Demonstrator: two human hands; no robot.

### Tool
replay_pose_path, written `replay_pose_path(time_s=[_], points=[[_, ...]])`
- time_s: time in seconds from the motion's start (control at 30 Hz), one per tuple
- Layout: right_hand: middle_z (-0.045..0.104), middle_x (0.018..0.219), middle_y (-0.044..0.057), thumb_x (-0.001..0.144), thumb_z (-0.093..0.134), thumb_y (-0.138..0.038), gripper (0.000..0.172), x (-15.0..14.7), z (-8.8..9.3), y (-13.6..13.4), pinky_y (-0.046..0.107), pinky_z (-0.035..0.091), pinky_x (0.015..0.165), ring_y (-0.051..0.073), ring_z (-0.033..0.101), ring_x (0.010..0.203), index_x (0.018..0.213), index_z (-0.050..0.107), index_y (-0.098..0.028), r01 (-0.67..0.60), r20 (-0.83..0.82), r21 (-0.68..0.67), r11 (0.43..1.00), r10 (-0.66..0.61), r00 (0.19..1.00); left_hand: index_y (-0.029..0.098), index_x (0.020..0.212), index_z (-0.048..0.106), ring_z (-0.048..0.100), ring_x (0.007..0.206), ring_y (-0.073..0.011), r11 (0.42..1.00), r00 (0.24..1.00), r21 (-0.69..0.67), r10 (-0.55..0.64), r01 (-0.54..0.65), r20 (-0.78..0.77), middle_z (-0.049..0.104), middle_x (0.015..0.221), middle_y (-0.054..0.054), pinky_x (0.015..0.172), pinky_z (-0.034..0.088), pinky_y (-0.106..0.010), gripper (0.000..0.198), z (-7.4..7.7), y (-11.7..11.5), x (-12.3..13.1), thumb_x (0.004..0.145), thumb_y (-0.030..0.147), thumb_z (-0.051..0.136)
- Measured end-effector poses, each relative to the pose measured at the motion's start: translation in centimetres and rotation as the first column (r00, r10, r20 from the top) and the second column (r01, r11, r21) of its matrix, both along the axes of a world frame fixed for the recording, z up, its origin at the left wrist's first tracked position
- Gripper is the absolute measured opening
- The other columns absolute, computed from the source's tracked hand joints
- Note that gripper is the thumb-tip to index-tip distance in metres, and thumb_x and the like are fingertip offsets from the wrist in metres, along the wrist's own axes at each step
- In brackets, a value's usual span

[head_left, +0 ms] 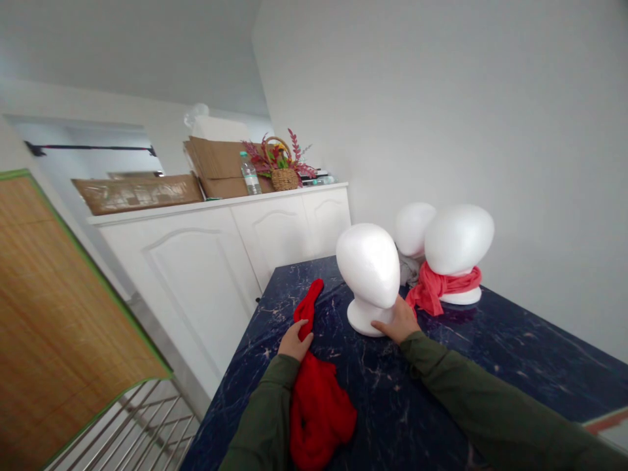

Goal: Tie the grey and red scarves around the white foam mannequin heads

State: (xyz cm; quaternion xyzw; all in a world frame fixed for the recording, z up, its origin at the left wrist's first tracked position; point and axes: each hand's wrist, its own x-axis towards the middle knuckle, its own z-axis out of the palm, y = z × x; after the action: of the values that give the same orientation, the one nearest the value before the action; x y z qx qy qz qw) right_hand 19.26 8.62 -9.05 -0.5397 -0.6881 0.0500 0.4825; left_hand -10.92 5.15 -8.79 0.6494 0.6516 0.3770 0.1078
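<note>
My left hand [295, 343] lies across a crumpled red knit scarf [319, 413], which runs from under my left forearm up to a narrow gathered end [308, 305]. A white foam mannequin head [367, 267] stands on its round base [362, 318] just left of my right hand [399, 320], whose fingers touch the neck and base. Behind it, a second foam head [458, 239] wears a pink scarf [439, 288]. A third foam head [415, 229] stands partly hidden, with a grey cloth [408, 269] at its foot.
All this stands on a dark blue marble-patterned table [417, 405]. White cabinets [196, 288] stand beyond its left edge, topped by cardboard, a water bottle [250, 173] and a flower basket [279, 165]. A white wall rises on the right; a metal rack sits low left.
</note>
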Motion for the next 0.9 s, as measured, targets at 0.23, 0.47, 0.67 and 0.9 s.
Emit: replay_pose_path(time_s=[0.23,0.47,0.67,0.9], points=[[0.055,0.103,0.015,0.048,0.067,-0.053,0.077,-1.3,0.2,2.0,0.043,0.036,0.086,0.030,0.051,0.097,0.110,0.048,-0.010,0.100,0.018,-0.065,0.993,-0.099,0.995,0.014,0.103,0.056,0.053,0.103,-0.0207,1.000,0.999,0.024,-0.001,0.000,0.039,0.060,0.105,-0.009,0.093,0.038,-0.034,0.038,-0.3,0.2,-0.1,0.066,0.021,0.057],[0.055,0.105,0.013,0.054,0.065,-0.050,0.068,-1.6,-0.1,2.5,0.041,0.040,0.085,0.028,0.050,0.099,0.109,0.052,-0.012,0.029,-0.055,0.004,1.000,-0.029,0.998,0.013,0.102,0.056,0.051,0.106,-0.0215,0.999,0.999,0.043,0.028,-0.026,-0.025,0.058,0.108,-0.011,0.094,0.036,-0.034,0.036,0.5,-0.4,0.5,0.067,0.020,0.056],[0.055,0.107,0.016,0.054,0.066,-0.049,0.069,-2.3,0.5,1.4,0.039,0.040,0.087,0.028,0.049,0.102,0.108,0.052,-0.009,0.006,-0.099,0.073,0.997,0.002,0.995,0.010,0.111,0.051,0.045,0.112,-0.0222,0.995,0.996,0.104,0.012,-0.003,-0.089,0.052,0.117,-0.014,0.098,0.032,-0.035,0.045,1.6,-1.0,1.0,0.071,0.032,0.054],[0.056,0.107,0.012,0.058,0.065,-0.047,0.062,-9.3,1.4,-0.9,0.035,0.039,0.090,0.024,0.050,0.102,0.107,0.053,-0.012,-0.151,-0.326,0.055,0.987,0.160,0.932,0.007,0.121,0.041,0.039,0.118,-0.0223,0.980,0.987,0.140,-0.133,0.144,-0.089,0.044,0.126,-0.016,0.102,0.026,-0.035,0.058,3.0,-2.1,2.6,0.072,0.037,0.052]])
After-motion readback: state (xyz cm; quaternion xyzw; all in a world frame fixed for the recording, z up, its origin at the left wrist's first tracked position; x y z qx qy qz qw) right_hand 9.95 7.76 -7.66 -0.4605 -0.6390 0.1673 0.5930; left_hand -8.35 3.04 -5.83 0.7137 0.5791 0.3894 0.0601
